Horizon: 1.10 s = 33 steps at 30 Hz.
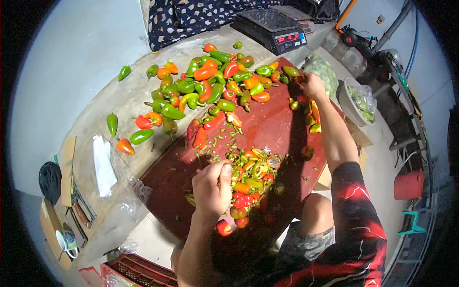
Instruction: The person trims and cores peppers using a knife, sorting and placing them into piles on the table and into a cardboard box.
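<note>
1. I take the middle of the red worktop [270, 122] as the clock centre, with twelve pointing away from the person. The whole peppers [205, 88] make a heap around eleven o'clock, partly on the grey ledge [100, 122].

2. The cut peppers [251, 174] lie at six o'clock, and some more pieces [313, 115] lie in a row at two o'clock.

3. The left hand [213, 189] is at seven o'clock, just beside the cut peppers. Its fingers are curled narrow under the thumb; I cannot tell if something is inside.

4. The right hand [311, 86] is near one o'clock, over the worktop's edge. Its fingers are in dark shadow, so I cannot tell their width or what they hold.

5. A green pepper [289, 71] lies just beside the right hand; a careless push could send it over that edge. The left forearm, if it sweeps, could roll the lower pieces off towards six o'clock. The shadow may also hide a bad grip.

6. The best room for moving is at the centre, between heap and row. Towards six o'clock the room is tight, because the knee [315, 210] is near.
</note>
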Available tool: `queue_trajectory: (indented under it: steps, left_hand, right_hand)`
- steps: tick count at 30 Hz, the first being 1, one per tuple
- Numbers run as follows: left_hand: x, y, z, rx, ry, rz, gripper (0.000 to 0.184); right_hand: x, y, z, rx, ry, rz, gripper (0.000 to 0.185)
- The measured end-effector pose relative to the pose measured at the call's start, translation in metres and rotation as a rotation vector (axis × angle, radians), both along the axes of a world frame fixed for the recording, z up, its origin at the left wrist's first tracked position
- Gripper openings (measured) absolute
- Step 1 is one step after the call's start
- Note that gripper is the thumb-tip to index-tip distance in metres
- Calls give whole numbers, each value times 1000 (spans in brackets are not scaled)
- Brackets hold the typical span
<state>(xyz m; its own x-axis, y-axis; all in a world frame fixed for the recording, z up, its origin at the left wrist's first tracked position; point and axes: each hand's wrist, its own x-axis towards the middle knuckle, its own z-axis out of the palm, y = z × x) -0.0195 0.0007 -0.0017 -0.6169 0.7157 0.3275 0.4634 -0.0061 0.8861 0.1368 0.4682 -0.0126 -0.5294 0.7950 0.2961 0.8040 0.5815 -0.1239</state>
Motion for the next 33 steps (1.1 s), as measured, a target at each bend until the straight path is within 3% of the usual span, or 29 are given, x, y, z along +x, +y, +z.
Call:
queue_trajectory:
  steps: [1,2,4,6,10,11,12,14,18,20,22,24,25,28,29,31,33]
  left_hand:
    - [0,0,2,-6,-15,-5,14]
    - [1,1,6,-4,-32,-8,14]
    - [4,1,11,64,-58,-11,15]
    - [8,3,11,39,-90,-40,15]
    - [16,11,-2,65,-155,-77,22]
    - [15,10,0,40,-271,-172,35]
    - [17,11,2,46,-270,-166,35]
    - [22,14,5,291,-490,-172,47]
    - [13,8,5,250,-791,-219,47]
    - [8,7,10,252,-752,-222,44]
    - [10,12,13,377,-894,-142,39]
    - [6,17,2,446,-907,-179,38]
    - [1,19,-7,449,-945,-155,38]
    - [2,15,0,354,-1094,-117,39]
    - [6,16,1,344,-1030,-119,39]
    - [12,17,2,320,-969,-132,39]
    - [15,17,3,244,-707,-101,40]
  right_hand:
    - [3,-3,6,-42,185,63,34]
    - [5,-5,14,-20,181,72,34]
    - [6,-51,32,-614,936,109,28]
    - [4,-103,38,-718,1131,165,25]
    - [-6,-228,57,-1145,1143,313,25]
    - [-12,-254,57,-1217,1155,423,24]
    - [-18,-277,55,-1291,1163,536,24]
    - [-31,-312,49,-1370,1169,631,25]
    - [-52,-343,37,-1306,1136,664,31]
    - [-61,-344,21,-1088,1169,678,29]
    - [-63,-343,14,-989,1171,731,26]
    - [-54,-339,11,-918,905,814,17]
    - [-48,-339,19,-847,649,712,13]
    - [-46,-330,15,-443,560,767,23]
    - [-42,-325,17,-448,563,756,23]
    - [-34,-321,34,-422,325,564,27]
    - [-30,-316,32,-398,314,534,26]
